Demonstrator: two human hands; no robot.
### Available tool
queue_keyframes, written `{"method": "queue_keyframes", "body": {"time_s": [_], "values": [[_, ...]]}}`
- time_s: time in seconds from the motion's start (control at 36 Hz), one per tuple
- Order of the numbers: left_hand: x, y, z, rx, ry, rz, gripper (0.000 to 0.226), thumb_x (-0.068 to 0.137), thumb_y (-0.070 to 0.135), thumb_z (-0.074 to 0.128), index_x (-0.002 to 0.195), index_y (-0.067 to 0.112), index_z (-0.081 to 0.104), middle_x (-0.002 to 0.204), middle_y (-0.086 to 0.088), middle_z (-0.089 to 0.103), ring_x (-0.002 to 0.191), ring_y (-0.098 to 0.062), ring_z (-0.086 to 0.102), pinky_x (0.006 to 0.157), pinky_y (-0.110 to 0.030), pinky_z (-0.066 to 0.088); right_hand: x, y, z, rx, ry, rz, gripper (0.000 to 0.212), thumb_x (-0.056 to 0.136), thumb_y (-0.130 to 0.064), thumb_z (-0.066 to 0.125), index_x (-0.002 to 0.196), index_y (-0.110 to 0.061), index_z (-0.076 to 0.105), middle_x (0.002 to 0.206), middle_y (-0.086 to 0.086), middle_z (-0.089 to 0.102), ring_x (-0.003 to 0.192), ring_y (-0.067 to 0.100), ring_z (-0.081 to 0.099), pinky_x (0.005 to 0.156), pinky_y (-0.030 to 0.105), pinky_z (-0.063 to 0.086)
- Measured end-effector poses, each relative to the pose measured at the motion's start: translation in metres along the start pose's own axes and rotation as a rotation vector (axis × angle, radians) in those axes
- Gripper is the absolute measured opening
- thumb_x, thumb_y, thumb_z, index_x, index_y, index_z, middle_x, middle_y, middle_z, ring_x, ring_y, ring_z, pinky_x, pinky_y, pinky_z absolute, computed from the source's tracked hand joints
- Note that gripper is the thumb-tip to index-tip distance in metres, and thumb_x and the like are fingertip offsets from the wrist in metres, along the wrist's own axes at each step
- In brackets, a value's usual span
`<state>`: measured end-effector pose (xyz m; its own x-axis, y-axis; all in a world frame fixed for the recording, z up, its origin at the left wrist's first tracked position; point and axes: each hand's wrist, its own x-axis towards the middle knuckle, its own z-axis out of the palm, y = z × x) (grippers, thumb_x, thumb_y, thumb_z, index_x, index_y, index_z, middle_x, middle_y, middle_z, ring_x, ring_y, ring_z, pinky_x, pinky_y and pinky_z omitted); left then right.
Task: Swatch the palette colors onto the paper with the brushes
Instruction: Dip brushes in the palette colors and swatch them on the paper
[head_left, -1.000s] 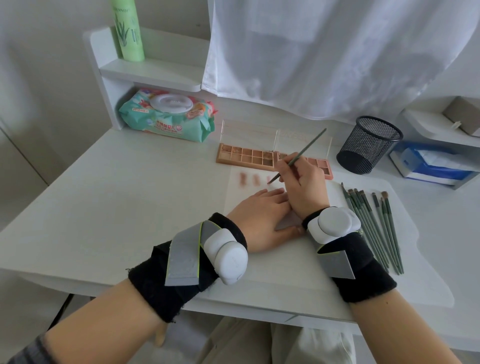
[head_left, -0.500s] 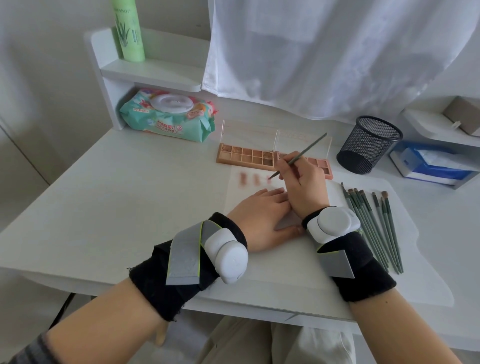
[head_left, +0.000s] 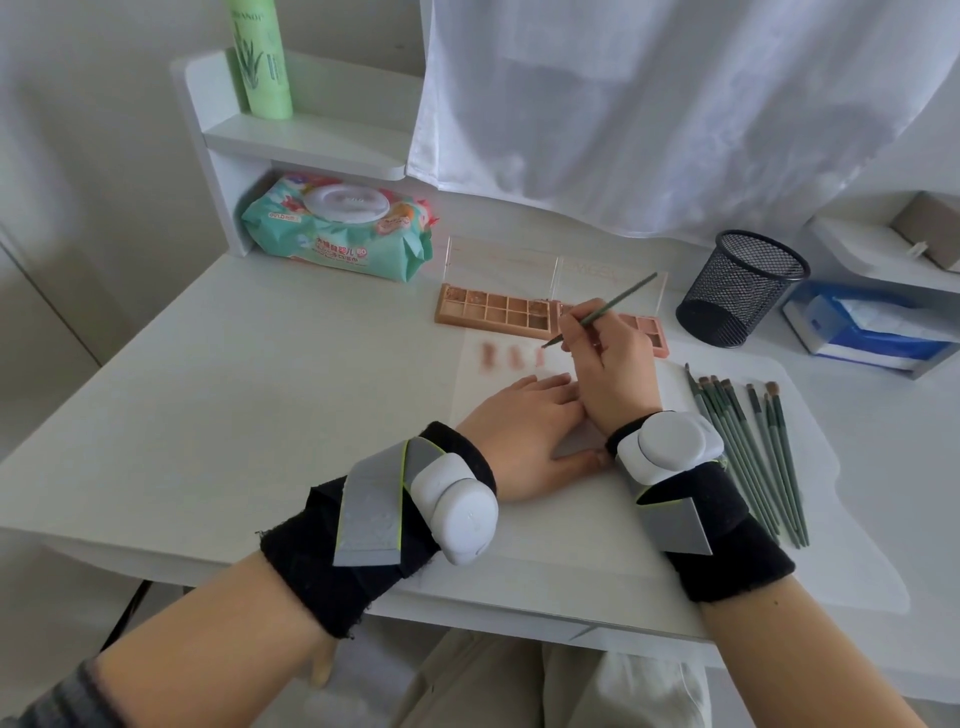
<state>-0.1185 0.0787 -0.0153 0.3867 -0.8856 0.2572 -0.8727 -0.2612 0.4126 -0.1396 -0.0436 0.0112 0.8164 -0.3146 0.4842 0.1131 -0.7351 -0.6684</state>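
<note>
risk of smearing is judged: brush (head_left: 597, 315) is pinched in right hand (head_left: 610, 374), tip on paper (head_left: 498, 384) just beyond fingers, at third swatch (head_left: 540, 358); left hand (head_left: 519, 441), flat, pins paper; palette (head_left: 493, 310) beyond.

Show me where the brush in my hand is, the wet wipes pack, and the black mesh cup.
brush (head_left: 608, 310), head view, on the green handle above the fingers.
wet wipes pack (head_left: 337, 247), head view, on the printed teal front below the white lid.
black mesh cup (head_left: 737, 291), head view, on the mesh side wall.
</note>
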Motion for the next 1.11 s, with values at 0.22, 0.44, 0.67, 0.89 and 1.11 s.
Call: {"method": "queue_keyframes", "body": {"time_s": [0.22, 0.44, 0.67, 0.89, 1.11], "values": [[0.0005, 0.0008, -0.0007, -0.016, 0.002, -0.003, 0.064, 0.083, 0.061, 0.027, 0.113, 0.016, 0.062, 0.125, 0.0, 0.057, 0.115, -0.02, 0.048, 0.097, -0.035, 0.037, -0.0004, 0.0006, -0.0008, 0.02, -0.027, 0.018, 0.014, 0.093, -0.015, 0.052, 0.08, -0.011, 0.056, 0.062, -0.006, 0.054, 0.068, 0.023, 0.056, 0.067, 0.032, 0.044], [0.0008, -0.0001, -0.0001, -0.013, -0.004, 0.004, 0.064, 0.084, 0.06, 0.027, 0.117, 0.016, 0.059, 0.128, 0.001, 0.056, 0.115, -0.021, 0.048, 0.099, -0.036, 0.037, 0.0006, 0.0022, 0.0001, 0.091, 0.016, 0.056, 0.011, 0.093, -0.012, 0.05, 0.086, -0.021, 0.048, 0.073, -0.008, 0.057, 0.069, 0.004, 0.055, 0.061, 0.01, 0.039], [0.002, -0.0027, 0.0025, -0.006, -0.003, -0.002, 0.065, 0.083, 0.061, 0.026, 0.116, 0.016, 0.059, 0.129, 0.001, 0.056, 0.118, -0.02, 0.048, 0.098, -0.039, 0.037, 0.0013, 0.0032, 0.0005, 0.099, -0.004, 0.071, 0.026, 0.092, -0.012, 0.049, 0.079, -0.033, 0.042, 0.075, -0.001, 0.058, 0.072, 0.014, 0.056, 0.06, 0.01, 0.04], [0.0033, -0.0037, 0.0036, 0.006, -0.006, -0.002, 0.069, 0.083, 0.063, 0.024, 0.122, 0.017, 0.057, 0.133, 0.002, 0.053, 0.123, -0.019, 0.045, 0.1, -0.038, 0.036, 0.0014, 0.0025, -0.0008, 0.14, 0.018, 0.086, 0.023, 0.089, -0.006, 0.048, 0.08, -0.027, 0.044, 0.074, 0.001, 0.057, 0.067, 0.013, 0.051, 0.059, 0.011, 0.04], [0.0027, -0.0027, 0.0033, -0.001, 0.002, 0.005, 0.068, 0.082, 0.062, 0.024, 0.121, 0.018, 0.058, 0.132, 0.002, 0.054, 0.121, -0.018, 0.046, 0.1, -0.036, 0.036, 0.0013, 0.003, -0.0013, 0.154, -0.008, 0.086, 0.027, 0.087, -0.003, 0.047, 0.076, -0.028, 0.042, 0.069, -0.001, 0.052, 0.069, 0.026, 0.053, 0.059, 0.016, 0.039]]}}
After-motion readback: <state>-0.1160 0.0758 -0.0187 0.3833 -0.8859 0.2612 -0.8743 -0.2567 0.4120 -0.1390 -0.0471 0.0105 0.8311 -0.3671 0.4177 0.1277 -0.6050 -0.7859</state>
